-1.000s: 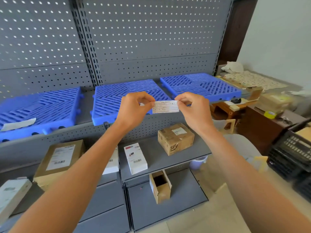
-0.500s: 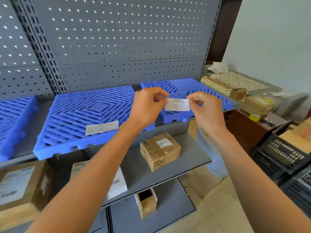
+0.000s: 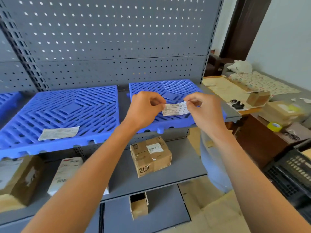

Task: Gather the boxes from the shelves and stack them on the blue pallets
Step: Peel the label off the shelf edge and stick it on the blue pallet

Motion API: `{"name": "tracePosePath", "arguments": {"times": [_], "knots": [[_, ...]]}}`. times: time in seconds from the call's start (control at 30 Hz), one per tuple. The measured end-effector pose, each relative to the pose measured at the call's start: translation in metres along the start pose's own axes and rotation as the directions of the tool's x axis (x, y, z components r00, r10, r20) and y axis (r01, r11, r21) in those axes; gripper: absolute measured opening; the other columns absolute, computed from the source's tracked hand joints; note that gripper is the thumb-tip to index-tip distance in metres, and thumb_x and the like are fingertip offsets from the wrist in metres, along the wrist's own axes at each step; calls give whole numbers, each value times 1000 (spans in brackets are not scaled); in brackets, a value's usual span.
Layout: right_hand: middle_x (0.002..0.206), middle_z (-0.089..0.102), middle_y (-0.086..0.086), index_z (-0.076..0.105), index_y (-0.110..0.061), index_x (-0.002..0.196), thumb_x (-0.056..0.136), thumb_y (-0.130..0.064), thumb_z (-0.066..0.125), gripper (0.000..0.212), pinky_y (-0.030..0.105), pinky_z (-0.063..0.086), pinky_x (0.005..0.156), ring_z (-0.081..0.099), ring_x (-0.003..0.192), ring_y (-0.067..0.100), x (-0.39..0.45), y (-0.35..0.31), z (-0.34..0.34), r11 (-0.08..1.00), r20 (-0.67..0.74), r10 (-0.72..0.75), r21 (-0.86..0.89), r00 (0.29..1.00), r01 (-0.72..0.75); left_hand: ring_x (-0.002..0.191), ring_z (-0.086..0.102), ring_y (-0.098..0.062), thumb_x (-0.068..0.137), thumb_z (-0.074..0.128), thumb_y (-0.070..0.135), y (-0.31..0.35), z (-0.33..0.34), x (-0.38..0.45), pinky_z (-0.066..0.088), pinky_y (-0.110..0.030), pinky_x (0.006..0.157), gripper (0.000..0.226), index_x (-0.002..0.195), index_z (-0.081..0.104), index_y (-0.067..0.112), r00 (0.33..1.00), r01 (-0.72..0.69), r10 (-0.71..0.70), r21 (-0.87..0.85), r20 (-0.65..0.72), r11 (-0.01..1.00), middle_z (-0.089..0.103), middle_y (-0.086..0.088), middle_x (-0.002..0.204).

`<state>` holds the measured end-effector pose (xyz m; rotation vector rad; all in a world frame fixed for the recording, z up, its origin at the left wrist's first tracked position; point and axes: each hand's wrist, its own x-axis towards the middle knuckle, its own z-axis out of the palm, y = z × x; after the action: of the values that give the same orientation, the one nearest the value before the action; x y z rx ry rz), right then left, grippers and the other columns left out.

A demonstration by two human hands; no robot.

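Note:
A small white paper label (image 3: 175,108) is pinched at its two ends by my left hand (image 3: 145,109) and my right hand (image 3: 204,111), held in the air over the right blue pallet (image 3: 170,91). The middle blue pallet (image 3: 64,113) carries another label (image 3: 58,132) lying flat. Below, on the grey shelf (image 3: 181,172), stands a brown cardboard box (image 3: 150,156) marked SF. A white box (image 3: 67,172) and a large brown box (image 3: 18,177) lie further left. An open small carton (image 3: 138,205) sits on the bottom shelf.
A third blue pallet's edge (image 3: 6,101) shows at far left. Grey pegboard (image 3: 117,39) backs the shelves. To the right, a table (image 3: 235,91) holds boxes, yellow tape (image 3: 274,126) and papers. A black crate (image 3: 292,177) stands at the right edge. A pale blue bin (image 3: 212,163) stands beside the shelf.
The view has shifted right and nearer to the shelf. Both hands with the label have come over the right pallet and sunk slightly.

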<state>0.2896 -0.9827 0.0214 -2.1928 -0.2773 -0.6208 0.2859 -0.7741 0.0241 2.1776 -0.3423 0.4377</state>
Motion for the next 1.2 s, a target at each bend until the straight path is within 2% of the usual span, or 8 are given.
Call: {"name": "tracePosePath", "arguments": {"times": [0.13,0.2,0.33,0.43,0.63,0.87,1.2], "knots": [[86,70,-11,75,-18,97,91,-7,63,17,12,49,71,64,79,-4,8,24,-7,999,96,-46,16,994,44,77,68,4,90,74,14,10,19,-6,47,-5,71,5,93,78,17,994,86,-83,45,-71,995,76,8,86],[84,69,-12,75,-18,97,91,-7,63,17,18,52,74,63,77,-3,7,33,-6,997,126,-74,31,989,71,78,67,3,89,75,14,15,25,-10,45,-4,70,5,91,78,17,988,116,-105,91,-117,989,75,10,82],[81,68,-15,75,-20,97,90,-11,64,16,37,56,81,66,82,9,6,43,-1,990,117,-140,29,983,138,78,67,0,89,73,14,20,36,-17,51,-12,77,7,90,76,21,986,102,-72,203,-152,974,73,14,78],[83,71,-11,75,-20,97,89,-12,66,14,44,56,81,66,86,18,5,47,1,982,101,-189,29,977,187,79,67,-1,89,74,15,21,42,-21,54,-18,79,8,93,76,22,980,107,-59,252,-189,962,71,13,80],[88,69,-5,75,-20,100,90,-15,67,14,42,54,81,62,87,20,6,53,0,975,116,-220,2,969,221,84,65,-4,89,74,15,20,46,-23,54,-22,83,10,96,77,21,972,109,-42,286,-230,952,72,10,87],[97,68,1,78,-17,101,94,-19,63,16,29,43,78,57,96,23,3,53,-1,973,135,-216,-54,967,225,91,64,-8,93,67,23,15,48,-24,54,-33,84,10,93,78,23,972,117,-38,342,-230,933,72,13,91],[99,70,3,75,-15,109,99,-24,57,23,35,48,85,56,99,23,1,50,-8,960,171,-253,-74,952,269,96,63,-12,98,60,27,23,47,-32,53,-43,88,16,101,75,23,971,114,-22,377,-238,919,71,13,97]]}}
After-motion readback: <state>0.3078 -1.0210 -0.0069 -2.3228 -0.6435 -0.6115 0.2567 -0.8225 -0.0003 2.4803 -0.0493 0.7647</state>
